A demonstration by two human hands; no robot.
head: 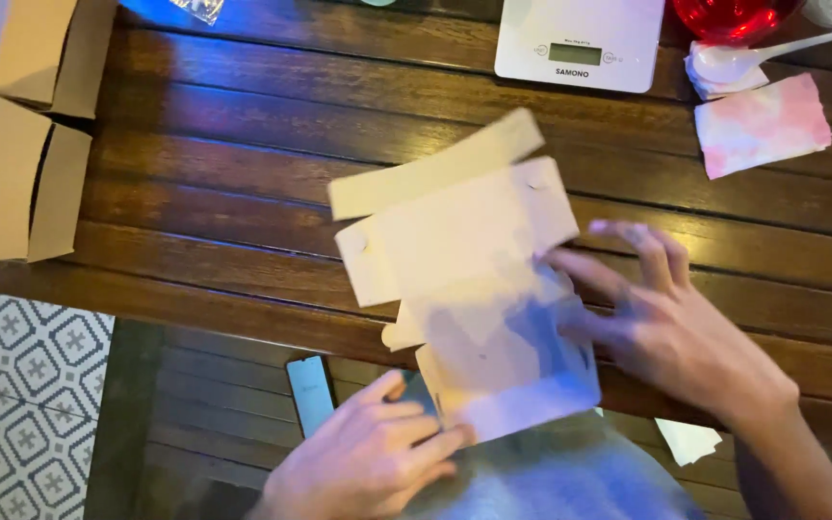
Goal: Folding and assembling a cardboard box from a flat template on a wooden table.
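Flat cardboard box blank (469, 279), half-folded, lies at the near edge of the desk (204, 193), partly overhanging toward the person's lap. Prob. very light, thin card: stiff along panels, floppy at creases, flaps bend or tear easily; surface dry, not slippery. Best held at panel edges/corners near a fold line, not by the loose flaps up top.

Left hand (373, 453): grip narrow, fingers curled, fingertips pinching the blank's near-left corner. Right hand (671, 323): grip wide, fingers spread flat, pressing on the blank's right side panel; nothing enclosed.

Beyond the right grip: white kitchen scale (580, 43), pink-white cloth (763, 125). Far left of the left grip: folded boxes (12, 135). Phone (310, 390) just beside the left grip.
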